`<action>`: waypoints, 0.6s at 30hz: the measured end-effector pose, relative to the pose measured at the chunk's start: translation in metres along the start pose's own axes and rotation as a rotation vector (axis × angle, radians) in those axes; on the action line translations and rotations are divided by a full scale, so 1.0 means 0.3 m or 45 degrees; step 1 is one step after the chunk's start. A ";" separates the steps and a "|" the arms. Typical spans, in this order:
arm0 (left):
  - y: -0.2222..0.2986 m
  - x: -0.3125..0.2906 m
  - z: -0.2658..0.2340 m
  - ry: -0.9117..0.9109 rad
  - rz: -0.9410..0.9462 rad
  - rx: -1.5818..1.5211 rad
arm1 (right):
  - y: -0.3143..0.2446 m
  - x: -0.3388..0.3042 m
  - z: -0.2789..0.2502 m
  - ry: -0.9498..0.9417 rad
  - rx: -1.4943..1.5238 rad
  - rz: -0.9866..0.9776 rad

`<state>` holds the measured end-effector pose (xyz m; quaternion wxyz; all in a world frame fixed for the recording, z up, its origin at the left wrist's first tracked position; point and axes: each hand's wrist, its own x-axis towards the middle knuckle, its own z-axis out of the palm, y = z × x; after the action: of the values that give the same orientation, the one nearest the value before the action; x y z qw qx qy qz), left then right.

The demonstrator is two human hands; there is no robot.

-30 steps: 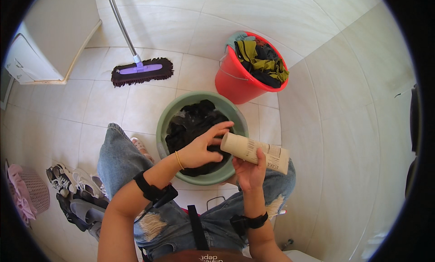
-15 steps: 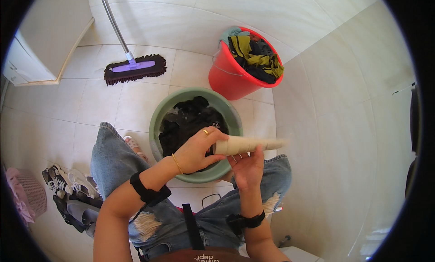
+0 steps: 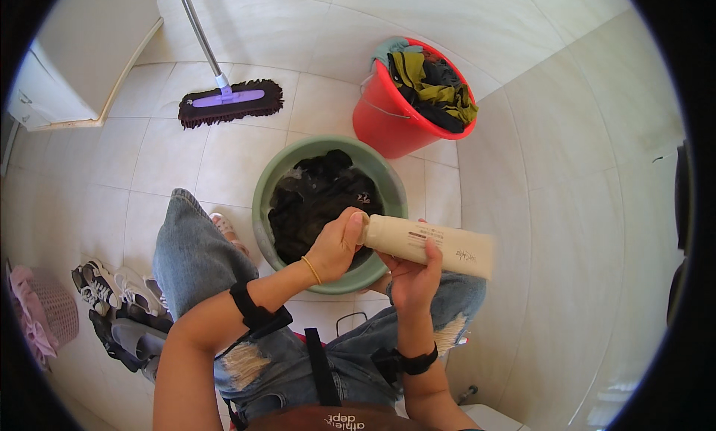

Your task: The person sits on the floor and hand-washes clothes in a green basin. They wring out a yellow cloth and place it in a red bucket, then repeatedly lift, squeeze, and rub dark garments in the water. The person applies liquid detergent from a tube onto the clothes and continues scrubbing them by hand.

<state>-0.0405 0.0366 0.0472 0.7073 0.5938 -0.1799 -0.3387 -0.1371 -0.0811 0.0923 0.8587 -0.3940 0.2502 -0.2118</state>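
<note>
A cream plastic bottle lies nearly level in front of me, above the near right rim of the green basin. My right hand is wrapped round its body from below, thumb across the printed side. At the bottle's left end, my left hand is closed on the cream cap; whether the cap is off the neck I cannot tell. Dark wet clothes lie in water in the basin below.
A red bucket heaped with clothes stands beyond the basin. To its left are a purple mop and a white cabinet. Several shoes and a pink basket line the left side; a wall rises at right.
The bottle has turned so its printed side faces up, and its right end has tilted nearer me. My left hand has shifted to grip the cap end. The view has moved slightly.
</note>
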 end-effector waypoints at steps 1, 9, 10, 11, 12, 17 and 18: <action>0.000 0.002 -0.003 -0.046 -0.037 -0.297 | -0.005 0.008 -0.006 0.037 0.074 0.078; -0.001 0.045 -0.012 -0.066 -0.172 -0.682 | -0.046 0.003 -0.032 -0.126 0.248 0.019; 0.000 0.050 -0.015 0.044 -0.096 -0.837 | -0.044 -0.004 -0.029 -0.154 0.186 -0.046; 0.002 0.055 -0.016 0.190 -0.118 -0.998 | -0.042 -0.011 -0.025 -0.078 0.072 -0.052; 0.006 0.058 -0.022 0.151 -0.036 -1.253 | -0.034 -0.020 -0.019 -0.031 -0.037 -0.085; 0.035 0.062 -0.035 -0.068 -0.046 -1.600 | 0.019 -0.044 0.018 0.019 -0.159 -0.167; 0.038 0.063 -0.029 -0.029 -0.028 -1.568 | 0.030 -0.044 0.025 0.035 -0.150 -0.179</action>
<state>-0.0184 0.0307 0.0534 0.9149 0.0742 0.0473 -0.3939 -0.1414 -0.0641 0.0928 0.8134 -0.4575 0.2458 -0.2619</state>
